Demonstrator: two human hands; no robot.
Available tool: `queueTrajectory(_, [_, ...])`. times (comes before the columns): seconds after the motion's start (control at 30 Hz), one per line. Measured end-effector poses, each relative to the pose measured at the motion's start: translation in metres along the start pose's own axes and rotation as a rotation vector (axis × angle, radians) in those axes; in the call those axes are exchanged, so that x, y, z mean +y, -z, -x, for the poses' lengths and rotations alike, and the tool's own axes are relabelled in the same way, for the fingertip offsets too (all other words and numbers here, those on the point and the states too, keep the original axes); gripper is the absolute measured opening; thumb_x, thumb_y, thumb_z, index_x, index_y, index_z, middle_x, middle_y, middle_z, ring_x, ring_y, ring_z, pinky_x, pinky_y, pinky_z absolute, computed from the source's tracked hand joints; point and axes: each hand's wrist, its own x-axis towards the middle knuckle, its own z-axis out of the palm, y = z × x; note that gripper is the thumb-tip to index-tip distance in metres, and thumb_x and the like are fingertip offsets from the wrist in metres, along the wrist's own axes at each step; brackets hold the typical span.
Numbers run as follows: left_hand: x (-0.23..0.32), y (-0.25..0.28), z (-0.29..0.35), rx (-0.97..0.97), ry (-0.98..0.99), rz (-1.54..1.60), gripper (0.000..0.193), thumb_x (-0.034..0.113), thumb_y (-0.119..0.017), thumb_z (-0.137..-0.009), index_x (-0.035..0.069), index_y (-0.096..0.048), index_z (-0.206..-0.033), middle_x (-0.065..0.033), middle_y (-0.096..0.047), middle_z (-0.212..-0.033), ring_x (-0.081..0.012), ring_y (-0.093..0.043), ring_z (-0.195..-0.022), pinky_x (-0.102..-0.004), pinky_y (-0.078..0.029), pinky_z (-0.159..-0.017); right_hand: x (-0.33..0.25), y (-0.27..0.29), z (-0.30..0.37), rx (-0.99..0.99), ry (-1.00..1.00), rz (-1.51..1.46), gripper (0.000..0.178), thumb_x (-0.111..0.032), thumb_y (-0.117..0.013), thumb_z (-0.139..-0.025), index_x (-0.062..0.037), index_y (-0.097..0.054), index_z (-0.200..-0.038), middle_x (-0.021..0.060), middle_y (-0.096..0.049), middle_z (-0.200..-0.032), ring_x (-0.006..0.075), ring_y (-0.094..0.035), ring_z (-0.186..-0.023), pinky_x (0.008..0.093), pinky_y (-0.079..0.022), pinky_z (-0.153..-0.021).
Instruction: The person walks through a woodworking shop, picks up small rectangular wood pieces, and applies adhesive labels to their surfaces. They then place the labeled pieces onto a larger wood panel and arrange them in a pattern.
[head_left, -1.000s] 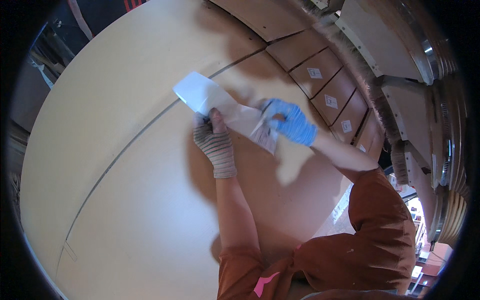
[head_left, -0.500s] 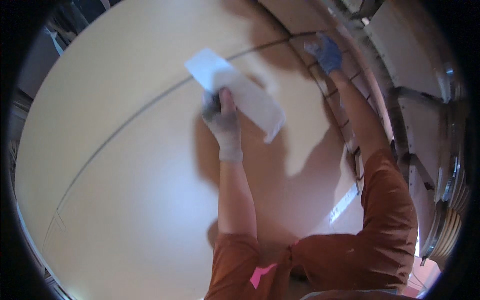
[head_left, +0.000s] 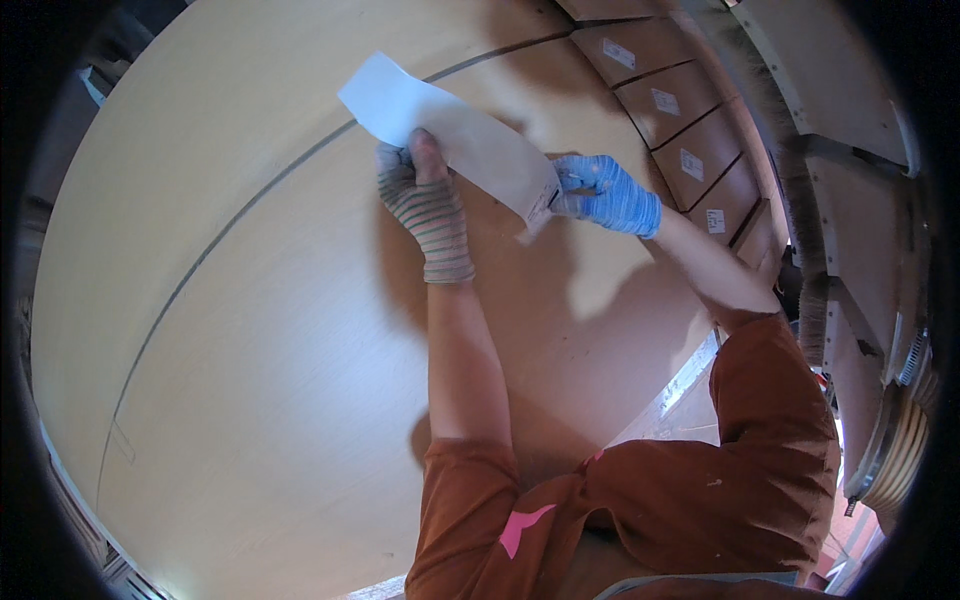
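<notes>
My left hand [head_left: 428, 205], in a striped grey knit glove with the thumb bare, is closed on a long white strip of labels [head_left: 470, 138]. The strip slants above a broad pale board, its upper left end curling up. At the strip's lower right end, my right hand [head_left: 612, 195], in a blue knit glove, pinches the edge with thumb and fingers. Dark print shows by those fingertips, and a small piece hangs below. Whether a single label is lifting off there, I cannot tell.
Under both hands spreads the large pale board [head_left: 260, 350], crossed by a dark seam. Along its right lie several brown panels [head_left: 660, 125], some bearing small white labels [head_left: 692, 164]. A brush strip [head_left: 815, 260] and machine housing [head_left: 870, 240] border the right, with a ribbed hose [head_left: 893, 455] below.
My right hand has come back from the brown panels at the upper right to the strip's end and grips it. My left hand has shifted slightly up and left with the strip.
</notes>
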Motion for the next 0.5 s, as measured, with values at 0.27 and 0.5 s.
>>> queueTrajectory(0.27, [-0.003,0.003,0.0,0.078,-0.108,-0.078,0.018,0.021,-0.061,-0.087,0.004,-0.056,-0.092,0.001,-0.054,-0.081,-0.0077,-0.046,-0.072,-0.0235,-0.04,-0.064,0.019,-0.003,-0.002,0.209,-0.27,-0.415,0.027,-0.022,-0.064,-0.085,-0.0004,-0.065,-0.101,0.0038,-0.065,-0.085,0.0096,-0.057,-0.08,0.0258,-0.048,-0.071])
queueTrajectory(0.5, [0.002,0.006,-0.002,0.074,-0.034,-0.031,0.023,0.016,-0.064,-0.083,0.003,-0.058,-0.101,-0.0005,-0.058,-0.089,-0.0099,-0.051,-0.079,-0.0255,-0.044,-0.072,0.007,0.001,0.024,-0.079,-0.239,-0.037,0.018,-0.021,-0.064,-0.082,-0.0035,-0.065,-0.088,0.006,-0.065,-0.078,0.0123,-0.058,-0.072,0.0277,-0.048,-0.067])
